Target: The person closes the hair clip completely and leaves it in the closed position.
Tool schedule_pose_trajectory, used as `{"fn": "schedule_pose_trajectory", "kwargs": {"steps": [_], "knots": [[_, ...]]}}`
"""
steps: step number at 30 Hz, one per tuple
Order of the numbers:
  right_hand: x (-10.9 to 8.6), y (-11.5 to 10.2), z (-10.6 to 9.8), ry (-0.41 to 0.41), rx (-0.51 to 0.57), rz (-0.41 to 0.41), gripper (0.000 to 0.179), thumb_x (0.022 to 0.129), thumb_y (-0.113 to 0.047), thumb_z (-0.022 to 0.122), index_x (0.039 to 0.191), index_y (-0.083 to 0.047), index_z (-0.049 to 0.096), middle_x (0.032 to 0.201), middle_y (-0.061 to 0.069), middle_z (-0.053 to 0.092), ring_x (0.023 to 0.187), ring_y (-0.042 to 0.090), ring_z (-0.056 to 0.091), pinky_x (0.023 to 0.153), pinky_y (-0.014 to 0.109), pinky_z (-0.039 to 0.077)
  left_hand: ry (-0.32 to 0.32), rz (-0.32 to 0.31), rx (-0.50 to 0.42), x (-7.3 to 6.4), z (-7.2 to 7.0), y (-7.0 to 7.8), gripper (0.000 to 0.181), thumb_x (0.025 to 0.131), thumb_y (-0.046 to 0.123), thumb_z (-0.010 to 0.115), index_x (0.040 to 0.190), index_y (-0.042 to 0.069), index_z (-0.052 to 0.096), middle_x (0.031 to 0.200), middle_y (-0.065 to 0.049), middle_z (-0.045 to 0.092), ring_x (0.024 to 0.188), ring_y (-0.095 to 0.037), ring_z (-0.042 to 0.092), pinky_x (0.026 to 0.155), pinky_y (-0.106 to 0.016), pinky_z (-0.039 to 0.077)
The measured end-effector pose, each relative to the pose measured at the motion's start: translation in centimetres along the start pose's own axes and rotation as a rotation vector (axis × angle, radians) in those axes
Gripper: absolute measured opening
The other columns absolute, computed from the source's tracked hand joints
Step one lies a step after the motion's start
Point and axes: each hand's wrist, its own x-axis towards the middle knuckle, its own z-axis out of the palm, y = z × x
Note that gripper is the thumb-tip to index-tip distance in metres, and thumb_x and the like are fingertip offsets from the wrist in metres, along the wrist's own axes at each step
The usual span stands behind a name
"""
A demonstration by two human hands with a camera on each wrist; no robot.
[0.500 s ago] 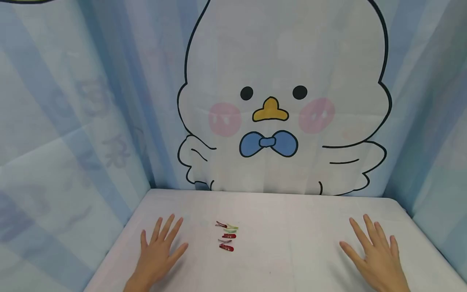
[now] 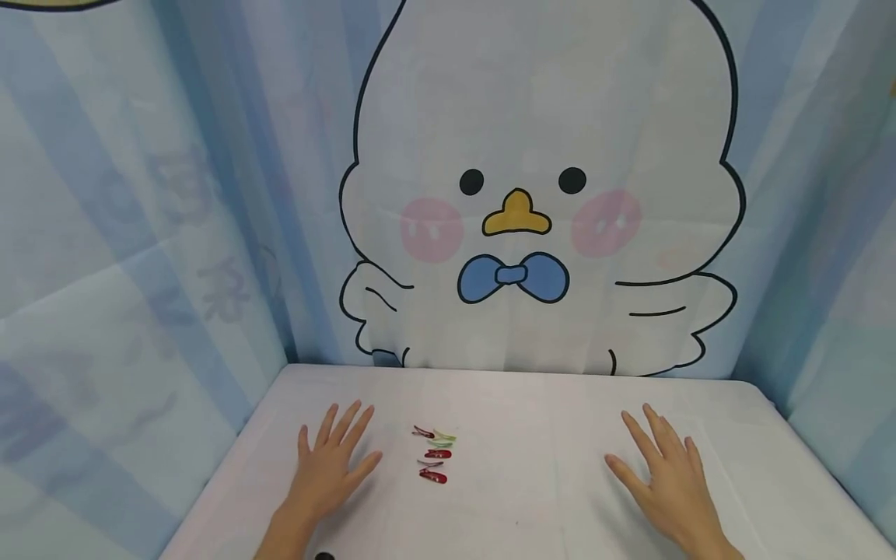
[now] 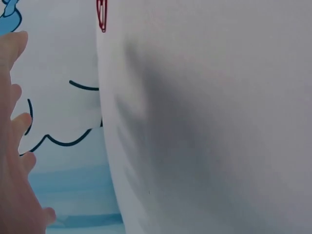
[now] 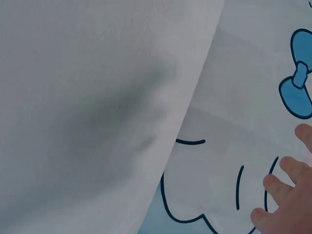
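Observation:
A short column of small hair clips lies on the white table, left of its middle. Topmost in the head view is a red hair clip (image 2: 423,432), beside a yellow-green clip (image 2: 445,436). Two more red clips, a snap clip (image 2: 438,453) and the lowest one (image 2: 434,476), lie below. My left hand (image 2: 323,474) hovers left of the clips, fingers spread, holding nothing. On the far side my right hand (image 2: 668,490) hangs over the table, fingers also spread and touching nothing. One red clip (image 3: 102,17) shows at the top of the left wrist view.
The white table (image 2: 532,498) ends at a curtain (image 2: 546,327) printed with a cartoon bird and a blue bow tie. Curtains also flank both sides. A small dark object (image 2: 324,556) peeks in at the bottom edge, too cut off to identify.
Both hands have moved inward: the left hand rightward toward the clips, the right hand leftward. The clips lie as before. A dark object has come into view at the bottom edge.

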Motion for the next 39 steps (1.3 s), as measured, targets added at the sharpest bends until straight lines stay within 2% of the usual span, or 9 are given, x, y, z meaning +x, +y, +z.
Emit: {"fn": "schedule_pose_trajectory", "kwargs": {"steps": [5,13,17,22,32,35,39], "knots": [[0.6,-1.8,1.0,0.031,0.055,-0.048,0.071,0.09,-0.037,0.075,0.146,-0.005,0.048,0.153,0.028,0.034,0.135,0.05,0.033,0.114,0.065,0.009,0.011,0.031,-0.007,1.1,0.6,0.7,0.069,0.093,0.046,0.069,0.153,0.02,0.045,0.157,-0.007,0.04,0.146,-0.04,0.026,0.102,-0.079,0.015],[1.4,-4.4,2.6,0.043,0.124,-0.095,0.065,0.09,-0.036,0.077,0.144,-0.008,0.054,0.152,0.021,0.041,0.132,0.05,0.042,0.107,0.066,0.027,-0.031,0.054,-0.023,2.8,1.7,1.7,0.067,0.095,0.044,0.068,0.153,0.022,0.044,0.157,-0.005,0.04,0.145,-0.039,0.028,0.103,-0.078,0.017],[1.8,-5.6,3.4,0.034,0.136,-0.109,0.064,0.089,-0.036,0.077,0.143,-0.009,0.055,0.151,0.019,0.044,0.131,0.048,0.045,0.105,0.065,0.031,-0.039,0.073,-0.031,3.5,2.1,2.1,0.066,0.095,0.044,0.067,0.152,0.021,0.045,0.156,-0.006,0.042,0.145,-0.038,0.029,0.103,-0.078,0.018],[2.1,-7.1,4.5,0.065,0.161,-0.163,0.062,0.086,-0.032,0.081,0.14,-0.008,0.059,0.147,0.019,0.05,0.126,0.047,0.051,0.101,0.062,0.038,-0.05,0.085,-0.048,4.2,2.4,2.5,0.064,0.094,0.04,0.069,0.15,0.019,0.048,0.153,-0.007,0.046,0.143,-0.039,0.032,0.102,-0.078,0.019],[2.4,-10.2,7.0,0.09,0.19,-0.251,0.052,0.082,-0.03,0.084,0.127,-0.009,0.067,0.133,0.014,0.061,0.118,0.037,0.06,0.094,0.055,0.048,-0.117,0.081,-0.087,5.5,3.6,2.5,0.057,0.093,0.035,0.073,0.144,0.018,0.055,0.141,-0.006,0.056,0.133,-0.037,0.043,0.097,-0.076,0.027],[2.5,-11.2,7.7,0.071,0.213,-0.271,0.049,0.082,-0.029,0.084,0.124,-0.009,0.068,0.129,0.013,0.063,0.116,0.035,0.061,0.092,0.054,0.049,-0.126,0.081,-0.078,5.7,3.9,2.5,0.054,0.092,0.035,0.074,0.141,0.019,0.057,0.14,-0.006,0.057,0.131,-0.036,0.045,0.096,-0.075,0.03],[2.6,-12.2,8.5,-0.004,0.237,-0.251,0.046,0.085,-0.031,0.081,0.123,-0.01,0.069,0.129,0.011,0.063,0.117,0.033,0.061,0.094,0.053,0.048,-0.14,0.077,-0.069,6.1,4.2,2.5,0.052,0.092,0.035,0.073,0.14,0.021,0.059,0.139,-0.005,0.058,0.13,-0.037,0.045,0.095,-0.074,0.031]]}}
